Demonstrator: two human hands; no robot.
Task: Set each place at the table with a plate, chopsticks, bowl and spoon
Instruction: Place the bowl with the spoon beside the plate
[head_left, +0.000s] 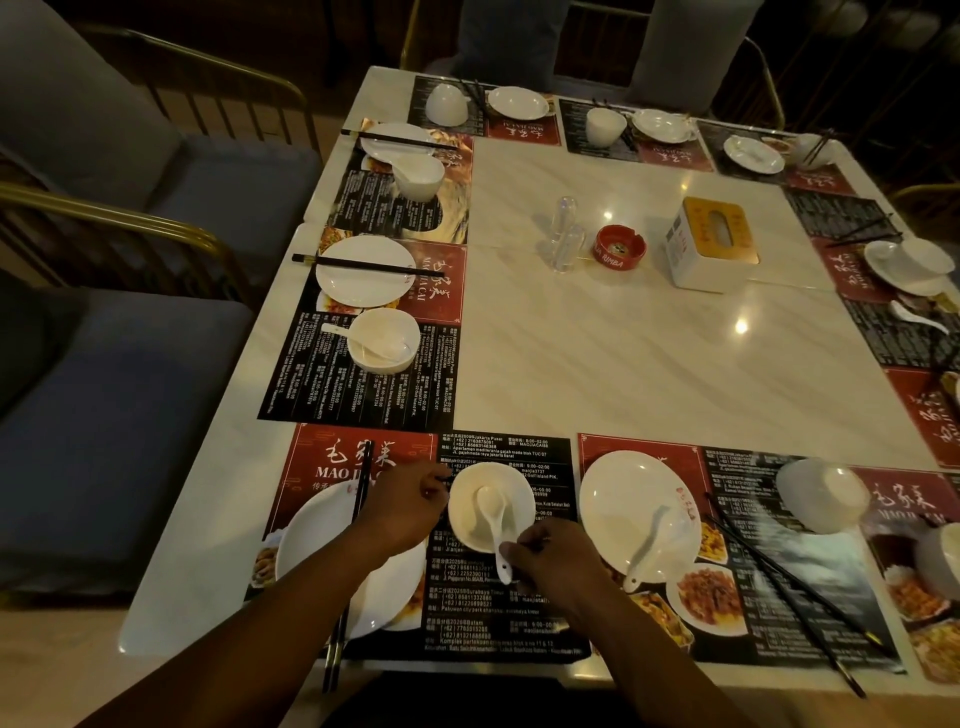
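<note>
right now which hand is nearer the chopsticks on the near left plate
Left. The left hand is just right of the chopsticks; the right hand is past the bowl, pinching the spoon.

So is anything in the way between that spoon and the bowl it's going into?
Nothing visible. The spoon already lies with its scoop inside the bowl, its handle over the near rim, pinched by the right hand. The left hand touches the bowl's left rim, clear of the spoon.

Glossy marble-look table (597, 374); glazed bowl (467, 506), probably ceramic; printed placemat (498, 613).
</note>
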